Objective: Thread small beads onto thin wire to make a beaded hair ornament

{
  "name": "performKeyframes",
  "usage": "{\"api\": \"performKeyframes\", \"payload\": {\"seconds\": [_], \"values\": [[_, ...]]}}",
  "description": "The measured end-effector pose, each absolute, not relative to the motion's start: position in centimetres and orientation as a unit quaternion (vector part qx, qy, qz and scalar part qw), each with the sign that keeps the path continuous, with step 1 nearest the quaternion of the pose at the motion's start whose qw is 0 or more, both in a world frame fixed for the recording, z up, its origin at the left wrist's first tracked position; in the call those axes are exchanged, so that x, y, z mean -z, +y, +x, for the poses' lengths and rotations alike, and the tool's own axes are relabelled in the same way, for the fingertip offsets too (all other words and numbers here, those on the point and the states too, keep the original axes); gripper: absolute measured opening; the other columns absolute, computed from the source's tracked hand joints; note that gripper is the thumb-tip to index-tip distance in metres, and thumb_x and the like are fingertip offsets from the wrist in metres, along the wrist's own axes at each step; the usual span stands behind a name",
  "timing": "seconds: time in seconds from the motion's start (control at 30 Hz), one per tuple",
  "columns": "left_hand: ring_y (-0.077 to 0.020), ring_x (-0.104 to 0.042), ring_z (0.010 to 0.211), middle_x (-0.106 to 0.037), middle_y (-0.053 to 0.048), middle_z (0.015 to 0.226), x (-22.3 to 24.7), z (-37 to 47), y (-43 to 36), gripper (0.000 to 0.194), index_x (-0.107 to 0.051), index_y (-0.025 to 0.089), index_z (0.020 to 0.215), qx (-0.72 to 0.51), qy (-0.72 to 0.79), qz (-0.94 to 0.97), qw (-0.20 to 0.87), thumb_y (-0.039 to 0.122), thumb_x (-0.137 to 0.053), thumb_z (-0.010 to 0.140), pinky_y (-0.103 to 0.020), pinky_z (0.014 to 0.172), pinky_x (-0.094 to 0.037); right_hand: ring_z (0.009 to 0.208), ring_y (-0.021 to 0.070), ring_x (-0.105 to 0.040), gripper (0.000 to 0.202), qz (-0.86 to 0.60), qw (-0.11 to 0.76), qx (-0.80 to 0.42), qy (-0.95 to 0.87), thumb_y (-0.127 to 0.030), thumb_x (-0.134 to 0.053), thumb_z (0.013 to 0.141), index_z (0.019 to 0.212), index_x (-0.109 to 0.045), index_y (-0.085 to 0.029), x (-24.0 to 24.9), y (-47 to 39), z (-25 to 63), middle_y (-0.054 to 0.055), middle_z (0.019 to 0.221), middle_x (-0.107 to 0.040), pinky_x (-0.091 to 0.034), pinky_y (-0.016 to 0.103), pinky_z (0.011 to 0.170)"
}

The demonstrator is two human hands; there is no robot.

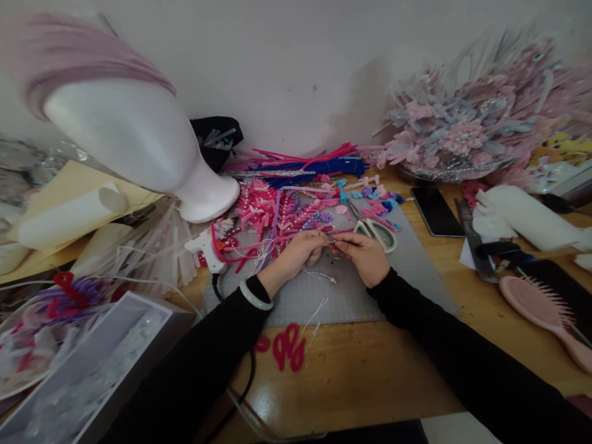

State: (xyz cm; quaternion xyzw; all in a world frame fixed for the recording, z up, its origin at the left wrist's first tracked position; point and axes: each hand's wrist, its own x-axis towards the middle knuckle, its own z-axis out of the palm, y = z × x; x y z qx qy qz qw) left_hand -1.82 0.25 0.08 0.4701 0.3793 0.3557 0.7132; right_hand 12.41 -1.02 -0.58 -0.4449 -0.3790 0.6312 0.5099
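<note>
My left hand and my right hand meet fingertip to fingertip above the grey cutting mat. Both are closed in a pinch. Between them is something small and thin that I cannot make out. A short string of beads hangs or lies just below my fingers. Loops of white thread curl beside my left hand. Scissors with pale handles lie just behind my right hand. Beyond my hands is a pile of pink pipe-cleaner pieces.
A white mannequin head leans at the left, near a glue gun with a black cord. In front lie red pipe-cleaner loops. To the right are a phone, a pink hairbrush and a heap of pink flowers.
</note>
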Motion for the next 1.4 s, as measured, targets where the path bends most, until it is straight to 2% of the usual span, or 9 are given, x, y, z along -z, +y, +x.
{"api": "performKeyframes", "payload": {"seconds": [0.7,1.4], "values": [[-0.0013,-0.018,0.028,-0.028,0.011,0.035,-0.01,-1.71,0.28,0.012,-0.047,0.016,0.069,-0.367,0.385,0.456,0.714,0.025,-0.054,0.070,-0.016,0.032,-0.010,0.062,0.0097,-0.060,0.014,-0.421,0.521,-0.689,-0.278,-0.019,-0.071,0.054,0.067,-0.065,-0.018,0.46,-1.33,12.10,-0.001,0.065,-0.065,-0.050,0.027,0.071],[-0.0014,-0.019,0.028,-0.028,0.010,0.034,-0.11,-1.61,0.17,0.012,-0.049,0.016,0.067,-0.379,0.400,0.462,0.695,0.025,-0.056,0.069,-0.017,0.032,-0.010,0.058,0.0091,-0.060,0.019,-0.423,0.538,-0.678,-0.269,-0.018,-0.075,0.045,0.062,-0.066,-0.016,0.05,-1.51,11.85,0.000,0.059,-0.065,-0.049,0.022,0.061]]}}
